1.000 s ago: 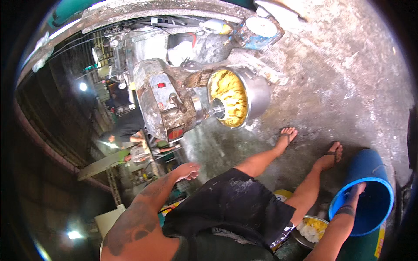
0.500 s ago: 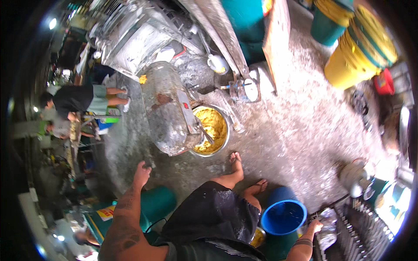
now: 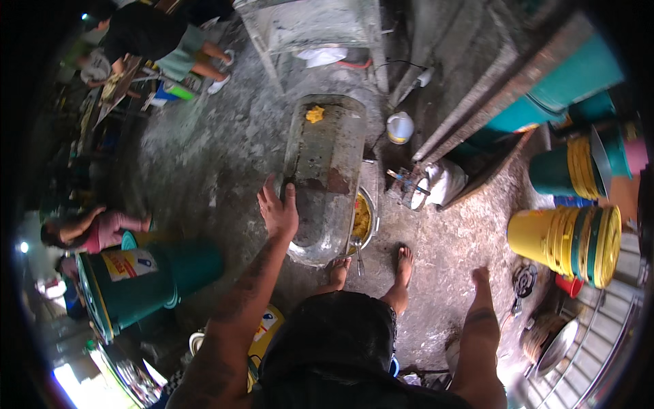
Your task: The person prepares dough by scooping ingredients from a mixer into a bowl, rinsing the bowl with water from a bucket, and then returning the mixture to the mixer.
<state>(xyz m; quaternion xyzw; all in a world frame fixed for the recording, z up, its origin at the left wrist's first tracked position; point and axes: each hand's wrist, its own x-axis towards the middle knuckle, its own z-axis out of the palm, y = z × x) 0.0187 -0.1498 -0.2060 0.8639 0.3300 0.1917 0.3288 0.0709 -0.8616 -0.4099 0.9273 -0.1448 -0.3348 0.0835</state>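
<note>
My left hand (image 3: 278,210) is open, fingers spread, against or just over the left side of a worn grey metal machine (image 3: 327,153) with a rounded housing. Whether the palm touches the metal I cannot tell. A lump of yellow dough-like stuff (image 3: 315,114) sits on top of the housing. Partly hidden under its right side is a metal bowl (image 3: 374,225) of yellow mixture (image 3: 361,217). A metal handle (image 3: 360,262) sticks out at the bowl's near edge. My right hand (image 3: 481,275) hangs low over the floor to the right, its fingers too foreshortened to read.
Green lidded barrels (image 3: 146,279) stand at left, yellow buckets (image 3: 565,235) at right. Beyond the machine are a white jug (image 3: 400,127), a small scale-like device (image 3: 415,194) and a floury metal stand (image 3: 313,27). A person (image 3: 146,34) works at a table far left; another sits nearer.
My view has turned left and moved nearer the machine. My left hand has gone from beside the machine to its housing, fingers now spread. My right arm now reaches out at the right.
</note>
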